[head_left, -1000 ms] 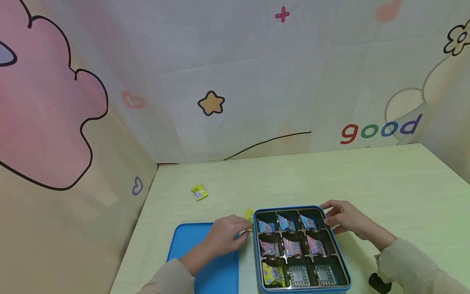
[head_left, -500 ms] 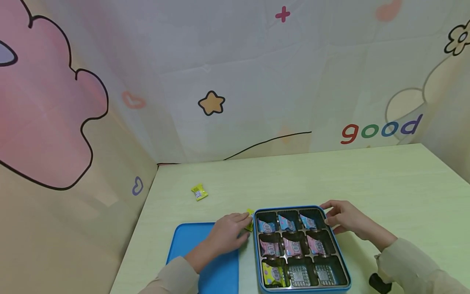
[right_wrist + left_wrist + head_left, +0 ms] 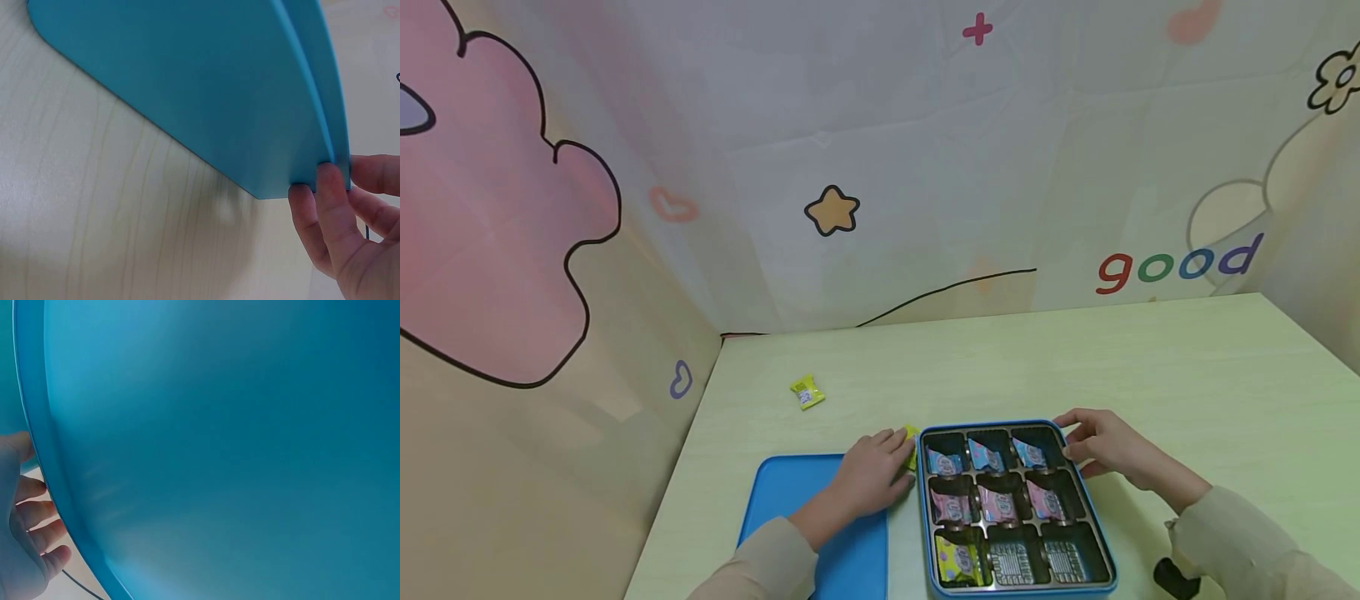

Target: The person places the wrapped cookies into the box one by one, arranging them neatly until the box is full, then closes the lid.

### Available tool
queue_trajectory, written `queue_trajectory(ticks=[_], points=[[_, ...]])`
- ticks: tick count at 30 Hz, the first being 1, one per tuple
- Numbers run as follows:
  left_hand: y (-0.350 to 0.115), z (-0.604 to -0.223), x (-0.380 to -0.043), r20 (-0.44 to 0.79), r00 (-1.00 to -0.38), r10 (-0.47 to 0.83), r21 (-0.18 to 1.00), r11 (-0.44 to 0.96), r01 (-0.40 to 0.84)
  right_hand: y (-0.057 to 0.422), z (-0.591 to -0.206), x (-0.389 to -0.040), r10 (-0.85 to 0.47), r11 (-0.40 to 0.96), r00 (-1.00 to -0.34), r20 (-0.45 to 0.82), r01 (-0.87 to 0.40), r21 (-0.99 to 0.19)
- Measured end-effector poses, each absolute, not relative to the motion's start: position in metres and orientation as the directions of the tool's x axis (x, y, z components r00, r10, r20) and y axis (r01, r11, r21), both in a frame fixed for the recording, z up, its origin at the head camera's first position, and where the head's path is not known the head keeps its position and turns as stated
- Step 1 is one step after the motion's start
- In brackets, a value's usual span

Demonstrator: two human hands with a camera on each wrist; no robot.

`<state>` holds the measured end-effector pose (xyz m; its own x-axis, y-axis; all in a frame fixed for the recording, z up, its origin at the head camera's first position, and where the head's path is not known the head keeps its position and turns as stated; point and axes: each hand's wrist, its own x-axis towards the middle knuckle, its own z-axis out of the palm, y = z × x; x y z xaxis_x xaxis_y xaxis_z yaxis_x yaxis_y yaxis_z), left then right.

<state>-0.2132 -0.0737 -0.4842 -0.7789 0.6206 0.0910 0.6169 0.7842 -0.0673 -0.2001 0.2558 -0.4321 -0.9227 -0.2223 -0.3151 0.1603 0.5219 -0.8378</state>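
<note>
A blue box with a black nine-compartment tray stands near the table's front. Blue candies lie in its back row, pink candies in the middle row, and one yellow candy at front left. Just left of the box, my left hand lies with its fingers extended over another yellow candy, partly hidden beneath them. My right hand grips the box's back right corner, thumb at the rim; its fingers show on the blue wall in the right wrist view.
A flat blue lid lies left of the box, under my left forearm. Farther back on the table is a loose yellow candy. A printed cloth wall bounds the table behind.
The left hand has shifted slightly forward, its fingers spreading over the yellow candy beside the box. The right hand and the box have stayed put.
</note>
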Motion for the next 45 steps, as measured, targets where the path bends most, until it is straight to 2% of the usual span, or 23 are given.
queue_trajectory(ticks=[7, 24, 37, 45], points=[[-0.073, -0.488, -0.221, 0.107, -0.8, 0.591, -0.05, 0.806, 0.589, 0.256, -0.433, -0.2, -0.225, 0.516, -0.923, -0.311, 0.158, -0.842], [-0.069, -0.487, -0.24, 0.104, -0.842, 0.53, 0.085, 0.838, 0.538, 0.256, -0.432, -0.2, -0.223, 0.515, -0.925, -0.307, 0.156, -0.843], [-0.072, -0.485, -0.243, 0.152, -0.828, 0.54, 0.141, 0.817, 0.559, 0.255, -0.432, -0.2, -0.219, 0.519, -0.927, -0.304, 0.153, -0.841], [-0.075, -0.484, -0.246, 0.119, -0.863, 0.49, 0.195, 0.841, 0.505, 0.256, -0.432, -0.2, -0.22, 0.513, -0.924, -0.313, 0.164, -0.843]])
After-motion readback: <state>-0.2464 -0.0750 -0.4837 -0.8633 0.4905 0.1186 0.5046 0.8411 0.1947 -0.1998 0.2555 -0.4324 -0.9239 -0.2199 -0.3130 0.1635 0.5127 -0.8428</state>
